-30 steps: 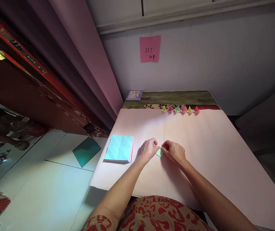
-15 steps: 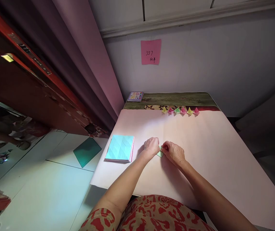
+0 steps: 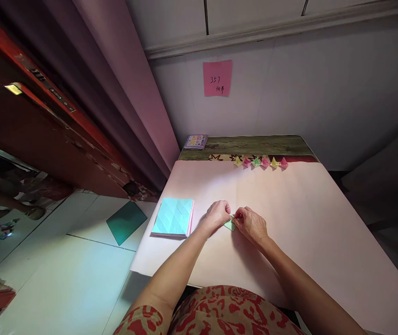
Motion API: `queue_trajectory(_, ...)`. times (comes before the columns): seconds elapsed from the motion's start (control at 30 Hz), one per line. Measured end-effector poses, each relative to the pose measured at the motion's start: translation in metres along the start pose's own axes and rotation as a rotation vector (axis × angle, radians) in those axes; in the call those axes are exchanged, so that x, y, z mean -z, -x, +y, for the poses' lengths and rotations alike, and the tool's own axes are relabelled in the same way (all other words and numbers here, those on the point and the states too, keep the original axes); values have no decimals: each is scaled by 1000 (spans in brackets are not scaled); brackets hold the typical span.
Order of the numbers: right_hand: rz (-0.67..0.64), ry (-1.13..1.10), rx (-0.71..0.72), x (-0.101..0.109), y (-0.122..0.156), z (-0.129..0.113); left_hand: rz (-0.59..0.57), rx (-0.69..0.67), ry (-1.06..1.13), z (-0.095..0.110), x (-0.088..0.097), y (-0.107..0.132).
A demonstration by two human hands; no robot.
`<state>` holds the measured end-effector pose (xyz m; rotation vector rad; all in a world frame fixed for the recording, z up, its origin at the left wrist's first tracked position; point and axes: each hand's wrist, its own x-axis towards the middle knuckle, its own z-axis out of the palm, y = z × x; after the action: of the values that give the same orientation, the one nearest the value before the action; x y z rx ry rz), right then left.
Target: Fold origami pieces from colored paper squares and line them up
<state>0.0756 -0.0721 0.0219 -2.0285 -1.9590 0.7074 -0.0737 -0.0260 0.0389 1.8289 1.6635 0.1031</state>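
A small piece of folded light-green paper point(image 3: 230, 225) lies between my hands at the middle of the table. My left hand point(image 3: 218, 213) is closed, its fingers pinching the paper's far left edge. On the other side, my right hand point(image 3: 251, 222) is closed too, thumb and forefinger pinching the paper's right side. The fingers cover part of the paper, so its full shape is hidden. To the left of my left hand sits a stack of square coloured paper point(image 3: 173, 217) with a turquoise sheet on top.
Several small folded paper boats point(image 3: 255, 162) in yellow, pink and green stand in a row at the back of the pale table cover point(image 3: 296, 223). A small printed pack point(image 3: 195, 141) lies at the far left corner. A dark green sheet point(image 3: 126, 223) lies on the floor.
My left hand has opened its grip slightly and turned, showing more of the green paper beneath it. The right hand stays nearly in place. The view has tilted up a little.
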Motion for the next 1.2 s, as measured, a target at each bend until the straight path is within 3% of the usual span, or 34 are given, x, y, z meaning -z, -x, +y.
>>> queue_trajectory(0.17, -10, 7, 2, 0, 0, 1, 38, -55, 146, -11, -6, 3)
queue_trajectory(0.53, -32, -64, 67, 5, -1, 4, 117, -196, 130, -10, -1, 11)
queue_trajectory(0.73, -98, -307, 156, 17, 6, 9, -73, -151, 346, -15, 9, 18)
queue_trajectory(0.93, -103, -634, 176, 25, 11, 8, -126, -157, 653, -13, 15, 28)
queue_trajectory(1.13, -17, -856, 176, 29, 15, 2, 131, -17, 831, -5, 16, 42)
queue_trajectory(1.2, 27, -885, 180, 30, 17, 0, 108, 19, 919, -3, 15, 45)
